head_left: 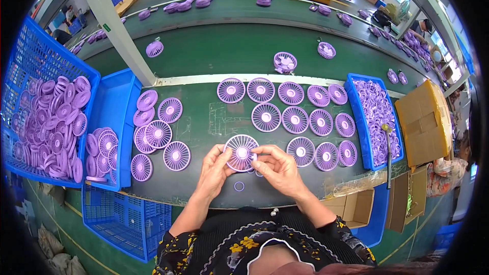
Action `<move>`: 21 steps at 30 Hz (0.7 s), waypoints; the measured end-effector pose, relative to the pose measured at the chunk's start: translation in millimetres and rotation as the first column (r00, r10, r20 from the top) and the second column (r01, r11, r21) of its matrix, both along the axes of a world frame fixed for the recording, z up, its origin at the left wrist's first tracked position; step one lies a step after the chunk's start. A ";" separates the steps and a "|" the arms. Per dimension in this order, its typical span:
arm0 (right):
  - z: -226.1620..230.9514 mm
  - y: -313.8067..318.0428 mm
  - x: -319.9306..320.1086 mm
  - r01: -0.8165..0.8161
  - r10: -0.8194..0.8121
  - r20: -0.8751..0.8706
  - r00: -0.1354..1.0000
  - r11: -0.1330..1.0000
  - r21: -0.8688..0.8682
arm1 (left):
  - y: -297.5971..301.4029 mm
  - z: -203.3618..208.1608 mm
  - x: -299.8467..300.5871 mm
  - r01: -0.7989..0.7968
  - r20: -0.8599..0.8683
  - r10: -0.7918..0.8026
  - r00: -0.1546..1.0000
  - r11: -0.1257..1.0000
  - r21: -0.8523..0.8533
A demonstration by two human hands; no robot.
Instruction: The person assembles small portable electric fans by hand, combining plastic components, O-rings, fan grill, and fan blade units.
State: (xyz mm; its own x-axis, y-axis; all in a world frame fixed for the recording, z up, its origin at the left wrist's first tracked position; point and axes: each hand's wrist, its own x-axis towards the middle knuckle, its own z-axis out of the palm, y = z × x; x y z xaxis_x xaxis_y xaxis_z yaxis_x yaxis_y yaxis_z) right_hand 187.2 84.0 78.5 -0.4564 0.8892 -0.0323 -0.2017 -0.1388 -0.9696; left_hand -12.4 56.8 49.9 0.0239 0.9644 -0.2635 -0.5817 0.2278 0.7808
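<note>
My left hand (214, 170) is closed on the rim of a round purple fan grille (241, 145), held a little above the bench edge in front of me. At the grille's right side my right hand (277, 169) pinches a small purple ring (254, 157), seen nearly edge-on and partly covered by the fingers. A loose thin purple ring (239, 186) lies on the bench just below the grille. Further rings are partly hidden under my right fingers. Rows of similar grilles (294, 119) lie flat to the right, and several more (177, 156) lie to the left, some overlapping.
A blue basket (48, 35) heaped with grilles and a blue bin (114, 91) stand left. On the right are a blue tray (359, 122) of small rings, a hammer (388, 153) and a cardboard box (423, 117). Beyond runs a green conveyor (219, 51) carrying purple fans.
</note>
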 end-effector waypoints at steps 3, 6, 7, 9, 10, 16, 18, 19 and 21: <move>11.3 0.7 -10.2 0.064 -0.102 0.173 0.980 0.974 0.216 | -1.5 -1.2 2.7 -0.034 -0.020 0.033 0.999 0.999 -0.024; 14.5 5.3 -16.9 0.016 -0.205 0.334 0.920 0.871 0.491 | -2.1 -3.5 6.5 -0.076 -0.073 0.076 0.994 0.997 0.009; 9.7 7.6 -18.7 -0.007 -0.260 0.348 0.901 0.792 0.611 | -2.6 -2.8 7.1 -0.077 -0.073 0.078 0.994 0.997 0.009; 5.5 10.4 -19.7 -0.038 -0.317 0.355 0.880 0.698 0.716 | -4.1 -1.1 8.4 -0.075 -0.145 0.074 0.987 0.997 0.001; 5.0 11.6 -19.7 -0.083 -0.339 0.398 0.853 0.663 0.744 | -5.0 -1.7 8.6 -0.075 -0.144 0.074 0.987 0.997 -0.001; 0.6 12.0 -15.2 -0.188 -0.301 0.484 0.822 0.659 0.729 | -10.4 -8.5 9.8 -0.049 -0.245 0.048 0.968 0.999 0.005; 0.6 11.8 -13.4 -0.215 -0.280 0.491 0.825 0.647 0.731 | -10.0 -4.9 8.4 -0.024 -0.329 0.027 0.944 1.000 0.014; 1.1 10.9 -12.7 -0.243 -0.272 0.499 0.823 0.625 0.742 | -10.3 -4.7 7.3 -0.027 -0.328 0.029 0.944 1.000 0.011; -0.1 11.2 -11.2 -0.273 -0.262 0.509 0.820 0.602 0.750 | -9.7 -4.9 4.3 0.026 -0.397 -0.004 0.918 0.998 0.050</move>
